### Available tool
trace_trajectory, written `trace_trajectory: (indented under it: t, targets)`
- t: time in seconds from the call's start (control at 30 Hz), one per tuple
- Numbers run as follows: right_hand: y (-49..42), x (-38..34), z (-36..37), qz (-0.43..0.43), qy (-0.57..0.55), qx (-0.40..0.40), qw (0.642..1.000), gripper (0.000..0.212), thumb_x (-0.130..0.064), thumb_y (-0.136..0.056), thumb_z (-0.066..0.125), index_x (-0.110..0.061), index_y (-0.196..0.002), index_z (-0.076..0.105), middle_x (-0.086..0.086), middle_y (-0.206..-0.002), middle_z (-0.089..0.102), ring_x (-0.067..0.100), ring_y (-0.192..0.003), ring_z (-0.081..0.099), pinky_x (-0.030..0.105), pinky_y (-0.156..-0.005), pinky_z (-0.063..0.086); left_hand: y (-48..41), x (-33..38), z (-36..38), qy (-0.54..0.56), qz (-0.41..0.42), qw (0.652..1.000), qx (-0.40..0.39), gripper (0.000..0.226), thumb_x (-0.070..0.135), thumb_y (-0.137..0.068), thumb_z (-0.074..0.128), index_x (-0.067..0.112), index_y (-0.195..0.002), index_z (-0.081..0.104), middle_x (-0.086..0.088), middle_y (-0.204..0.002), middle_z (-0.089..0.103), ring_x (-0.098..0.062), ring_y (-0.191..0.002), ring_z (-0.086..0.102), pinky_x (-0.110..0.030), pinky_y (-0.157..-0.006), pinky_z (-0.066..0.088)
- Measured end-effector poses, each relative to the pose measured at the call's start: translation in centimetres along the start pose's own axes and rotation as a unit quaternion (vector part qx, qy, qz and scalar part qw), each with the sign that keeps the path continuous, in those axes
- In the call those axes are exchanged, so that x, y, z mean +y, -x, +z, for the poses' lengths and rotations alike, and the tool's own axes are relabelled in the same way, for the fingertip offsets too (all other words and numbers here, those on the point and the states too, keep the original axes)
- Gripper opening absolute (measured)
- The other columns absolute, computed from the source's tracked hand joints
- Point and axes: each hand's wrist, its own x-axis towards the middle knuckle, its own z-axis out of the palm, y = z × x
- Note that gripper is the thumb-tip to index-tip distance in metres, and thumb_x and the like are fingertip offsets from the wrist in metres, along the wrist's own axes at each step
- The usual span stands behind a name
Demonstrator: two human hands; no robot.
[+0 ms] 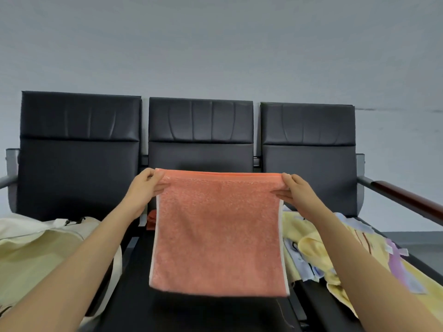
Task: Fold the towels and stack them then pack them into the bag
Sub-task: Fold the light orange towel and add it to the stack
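Observation:
An orange towel point(218, 236) with white side edges hangs folded over in the air above the middle seat. My left hand point(143, 188) pinches its top left corner and my right hand point(296, 190) pinches its top right corner, holding the top edge taut. A pale cream bag point(36, 255) with a strap lies on the left seat. A heap of yellow, blue and purple towels point(318, 250) lies on the right seat. A small bit of reddish cloth point(151, 220) shows behind the hanging towel's left edge.
A row of three black padded seats point(201, 130) stands against a grey wall. A metal arm with a brown wooden rest point(407, 200) borders the right seat; a grey metal arm point(9, 178) borders the left.

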Motion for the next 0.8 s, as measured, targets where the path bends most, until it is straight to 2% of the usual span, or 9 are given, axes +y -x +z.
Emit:
trace_trajectory:
  t: [0.07, 0.17, 0.3, 0.4, 0.5, 0.53, 0.6, 0.7, 0.8]
  targets:
    - [-0.1, 0.3, 0.2, -0.028, -0.026, 0.008, 0.999, 0.027, -0.032, -0.102, 0.043, -0.006, -0.096, 0.052, 0.015, -0.102, 0.062, 0.026, -0.096, 0.068, 0.025, -0.077, 0.057, 0.2, -0.2, 0.0, 0.020, 0.026, 0.999, 0.006, 0.033, 0.032, -0.098, 0.051, 0.002, -0.110, 0.057, -0.008, -0.105, 0.069, -0.016, -0.098, 0.069, -0.029, -0.092, 0.050]
    - [0.0, 0.5, 0.5, -0.048, -0.010, 0.014, 0.999, 0.029, -0.033, -0.101, 0.045, -0.007, -0.094, 0.055, 0.013, -0.098, 0.064, 0.026, -0.094, 0.069, 0.026, -0.077, 0.058, 0.5, -0.8, -0.5, 0.011, 0.052, 0.998, 0.017, 0.026, 0.034, -0.098, 0.052, 0.010, -0.102, 0.059, -0.011, -0.100, 0.071, -0.018, -0.094, 0.071, -0.030, -0.090, 0.052]
    - [0.7, 1.5, 0.7, -0.017, 0.060, 0.001, 0.998, 0.038, -0.036, -0.101, 0.044, 0.000, -0.108, 0.055, 0.012, -0.094, 0.063, 0.023, -0.076, 0.073, 0.038, -0.078, 0.060, 1.4, -3.0, -1.6, -0.102, 0.027, 0.993, 0.050, 0.027, 0.040, -0.095, 0.054, 0.016, -0.090, 0.062, -0.011, -0.086, 0.068, -0.029, -0.085, 0.070, -0.041, -0.083, 0.057]
    - [1.8, 2.7, 0.8, 0.042, 0.115, -0.046, 0.991, 0.036, -0.035, -0.101, 0.044, -0.001, -0.107, 0.055, 0.015, -0.095, 0.064, 0.023, -0.072, 0.073, 0.041, -0.078, 0.059, 2.6, -4.8, -2.1, -0.158, -0.029, 0.986, 0.034, 0.030, 0.037, -0.095, 0.055, 0.008, -0.090, 0.064, -0.007, -0.080, 0.063, -0.025, -0.074, 0.068, -0.047, -0.079, 0.058]
    - [3.0, 4.5, 0.3, 0.141, 0.152, -0.126, 0.970, 0.041, -0.037, -0.100, 0.044, -0.007, -0.127, 0.048, 0.009, -0.114, 0.060, 0.028, -0.080, 0.073, 0.036, -0.078, 0.059, 4.3, -6.2, -2.1, -0.145, -0.113, 0.983, -0.020, 0.028, 0.022, -0.096, 0.056, -0.006, -0.094, 0.058, -0.011, -0.070, 0.055, -0.017, -0.046, 0.065, -0.025, -0.052, 0.058]
    - [3.3, 5.3, 0.1, 0.168, 0.171, -0.149, 0.959, 0.045, -0.038, -0.100, 0.045, -0.011, -0.136, 0.043, 0.004, -0.115, 0.057, 0.027, -0.082, 0.074, 0.035, -0.080, 0.058, 4.8, -6.7, -2.1, -0.145, -0.142, 0.978, -0.041, 0.025, 0.019, -0.096, 0.057, -0.006, -0.094, 0.057, -0.013, -0.069, 0.054, -0.017, -0.044, 0.065, -0.024, -0.047, 0.056]
    - [3.6, 6.8, -0.2, 0.208, 0.194, -0.180, 0.942, 0.051, -0.038, -0.099, 0.047, -0.011, -0.141, 0.038, 0.005, -0.116, 0.055, 0.027, -0.082, 0.074, 0.034, -0.079, 0.058, 5.5, -7.9, -2.4, -0.159, -0.197, 0.964, -0.086, 0.025, 0.020, -0.095, 0.059, -0.005, -0.092, 0.057, -0.016, -0.065, 0.059, -0.020, -0.048, 0.067, -0.027, -0.048, 0.057]
    - [3.9, 9.2, -0.1, 0.250, 0.174, -0.204, 0.930, 0.047, -0.033, -0.099, 0.049, -0.006, -0.137, 0.040, 0.011, -0.129, 0.051, 0.028, -0.081, 0.073, 0.032, -0.068, 0.058, 5.9, -9.7, -2.7, -0.185, -0.251, 0.942, -0.123, 0.026, 0.025, -0.095, 0.059, -0.001, -0.088, 0.058, -0.013, -0.060, 0.061, -0.021, -0.054, 0.066, -0.028, -0.051, 0.056]
    - [3.8, 11.4, 0.3, 0.279, 0.150, -0.204, 0.926, 0.033, -0.021, -0.098, 0.053, -0.002, -0.124, 0.046, 0.013, -0.109, 0.060, 0.025, -0.074, 0.073, 0.029, -0.061, 0.058, 5.8, -11.9, -2.1, -0.220, -0.274, 0.929, -0.115, 0.027, 0.029, -0.095, 0.058, 0.005, -0.082, 0.056, -0.009, -0.062, 0.052, -0.016, -0.053, 0.052, -0.027, -0.054, 0.050]
